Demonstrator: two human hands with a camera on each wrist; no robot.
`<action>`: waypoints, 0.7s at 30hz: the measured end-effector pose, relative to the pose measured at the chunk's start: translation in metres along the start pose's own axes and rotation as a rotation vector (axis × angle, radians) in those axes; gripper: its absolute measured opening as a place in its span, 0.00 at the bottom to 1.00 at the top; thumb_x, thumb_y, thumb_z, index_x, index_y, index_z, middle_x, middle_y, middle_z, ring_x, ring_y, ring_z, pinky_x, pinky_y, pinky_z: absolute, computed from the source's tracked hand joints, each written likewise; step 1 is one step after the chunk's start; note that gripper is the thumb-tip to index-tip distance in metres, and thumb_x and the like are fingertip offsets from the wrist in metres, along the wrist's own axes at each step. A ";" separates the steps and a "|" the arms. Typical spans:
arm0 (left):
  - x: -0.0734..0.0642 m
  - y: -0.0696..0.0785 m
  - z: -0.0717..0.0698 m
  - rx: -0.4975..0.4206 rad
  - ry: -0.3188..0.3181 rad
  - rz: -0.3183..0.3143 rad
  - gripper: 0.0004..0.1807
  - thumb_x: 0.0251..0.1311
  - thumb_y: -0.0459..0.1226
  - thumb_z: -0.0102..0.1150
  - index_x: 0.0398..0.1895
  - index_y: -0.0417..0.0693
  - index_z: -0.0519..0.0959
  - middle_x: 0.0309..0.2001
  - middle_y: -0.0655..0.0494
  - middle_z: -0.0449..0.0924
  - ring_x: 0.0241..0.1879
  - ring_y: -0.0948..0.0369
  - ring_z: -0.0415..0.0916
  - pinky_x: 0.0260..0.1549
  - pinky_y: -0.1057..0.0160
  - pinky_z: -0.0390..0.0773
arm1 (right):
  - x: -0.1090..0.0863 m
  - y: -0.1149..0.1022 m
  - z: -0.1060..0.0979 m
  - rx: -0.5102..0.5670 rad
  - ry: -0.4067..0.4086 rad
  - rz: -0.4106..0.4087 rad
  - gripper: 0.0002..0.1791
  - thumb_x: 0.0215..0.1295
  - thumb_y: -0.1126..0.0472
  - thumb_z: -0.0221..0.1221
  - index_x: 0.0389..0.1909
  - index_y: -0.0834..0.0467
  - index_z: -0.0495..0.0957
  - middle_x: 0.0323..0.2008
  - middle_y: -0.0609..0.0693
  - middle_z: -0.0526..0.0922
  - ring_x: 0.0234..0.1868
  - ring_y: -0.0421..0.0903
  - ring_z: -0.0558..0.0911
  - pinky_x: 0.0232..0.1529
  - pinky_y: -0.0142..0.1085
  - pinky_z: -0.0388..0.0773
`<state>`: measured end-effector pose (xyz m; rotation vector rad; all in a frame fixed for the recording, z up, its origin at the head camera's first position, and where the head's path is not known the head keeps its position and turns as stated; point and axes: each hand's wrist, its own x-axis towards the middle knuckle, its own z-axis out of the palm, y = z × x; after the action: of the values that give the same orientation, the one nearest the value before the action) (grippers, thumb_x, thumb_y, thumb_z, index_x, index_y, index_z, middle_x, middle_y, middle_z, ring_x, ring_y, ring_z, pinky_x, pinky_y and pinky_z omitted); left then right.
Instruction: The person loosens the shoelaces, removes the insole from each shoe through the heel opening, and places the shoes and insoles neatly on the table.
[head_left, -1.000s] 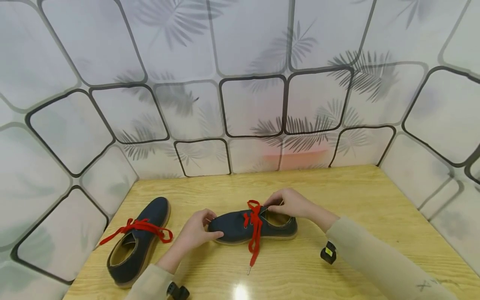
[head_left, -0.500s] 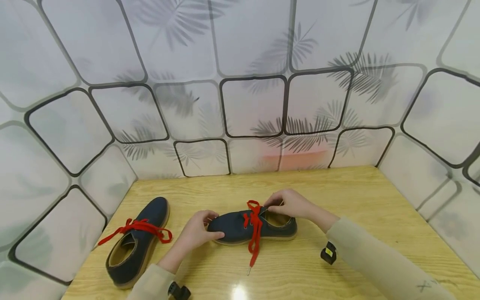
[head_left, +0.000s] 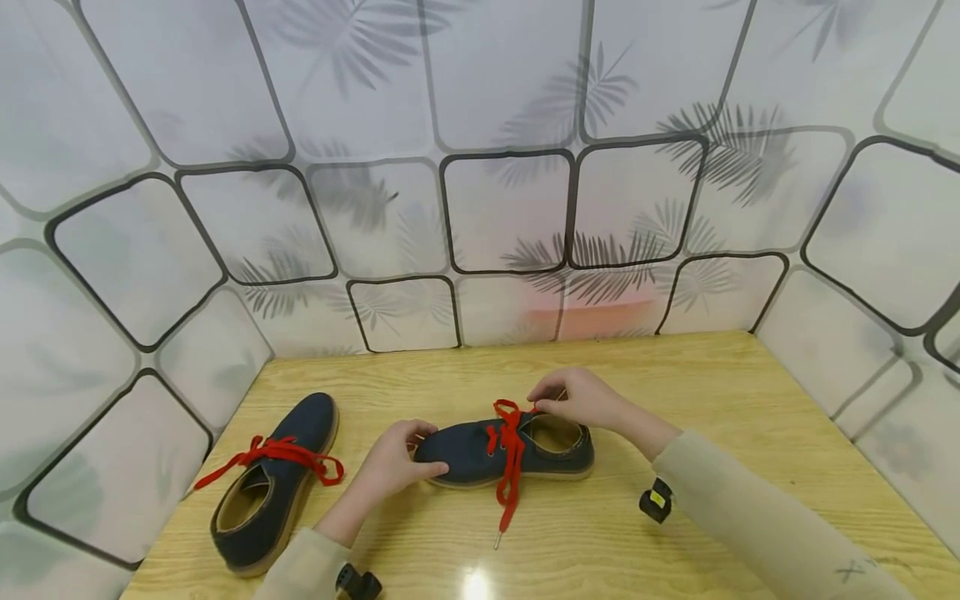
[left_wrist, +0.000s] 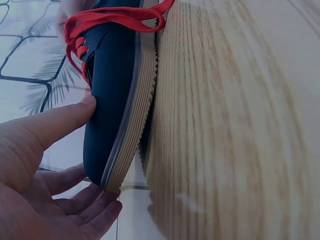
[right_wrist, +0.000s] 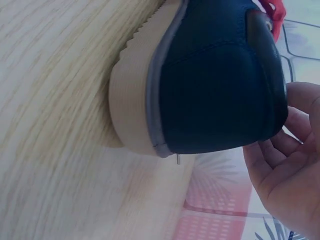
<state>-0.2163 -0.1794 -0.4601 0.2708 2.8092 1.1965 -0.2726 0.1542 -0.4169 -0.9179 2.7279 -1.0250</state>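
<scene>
The dark blue shoe lies on its sole near the middle of the table, its toe towards the left edge; the left hand holds this toe, with the thumb on the upper and the fingers about the tip; the right hand, beside the shoe's opening on the back-edge side, has thumb and forefinger pinched on the red lace; the second shoe stands near the left edge, toe towards the back edge.

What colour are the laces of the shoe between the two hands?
The laces are red; the head view shows them best.
</scene>
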 end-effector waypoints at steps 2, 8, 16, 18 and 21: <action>0.000 0.000 0.000 0.000 0.000 -0.001 0.30 0.52 0.38 0.85 0.59 0.44 0.84 0.57 0.46 0.84 0.55 0.46 0.82 0.58 0.42 0.83 | 0.000 -0.002 0.000 0.003 0.009 -0.002 0.10 0.74 0.64 0.65 0.49 0.63 0.89 0.45 0.54 0.92 0.44 0.49 0.90 0.48 0.41 0.89; 0.000 -0.001 0.000 -0.008 0.000 -0.008 0.30 0.52 0.38 0.84 0.59 0.43 0.84 0.58 0.45 0.84 0.57 0.44 0.82 0.60 0.42 0.83 | -0.001 -0.011 0.002 0.049 0.028 -0.010 0.08 0.74 0.64 0.66 0.48 0.62 0.89 0.44 0.55 0.92 0.40 0.43 0.89 0.45 0.35 0.88; 0.000 -0.001 0.001 -0.022 0.003 -0.028 0.31 0.52 0.38 0.85 0.60 0.43 0.84 0.60 0.44 0.83 0.59 0.43 0.81 0.62 0.42 0.82 | -0.003 -0.022 0.008 0.087 -0.006 -0.061 0.03 0.73 0.61 0.67 0.39 0.54 0.89 0.37 0.46 0.91 0.36 0.35 0.84 0.42 0.30 0.84; 0.000 -0.001 0.001 -0.026 0.002 -0.029 0.31 0.52 0.38 0.84 0.60 0.43 0.84 0.61 0.44 0.83 0.60 0.42 0.81 0.62 0.41 0.82 | -0.003 -0.024 0.010 0.097 -0.022 -0.071 0.03 0.73 0.61 0.67 0.38 0.54 0.88 0.36 0.45 0.90 0.36 0.34 0.84 0.42 0.30 0.84; 0.000 -0.001 0.001 -0.030 0.000 -0.028 0.31 0.52 0.39 0.84 0.61 0.43 0.84 0.61 0.44 0.82 0.60 0.42 0.81 0.62 0.41 0.82 | -0.004 -0.026 0.013 0.128 -0.048 -0.073 0.03 0.73 0.60 0.68 0.37 0.53 0.88 0.34 0.44 0.90 0.34 0.34 0.84 0.41 0.30 0.84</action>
<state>-0.2165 -0.1792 -0.4614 0.2283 2.7824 1.2313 -0.2527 0.1336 -0.4114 -1.0129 2.5733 -1.1594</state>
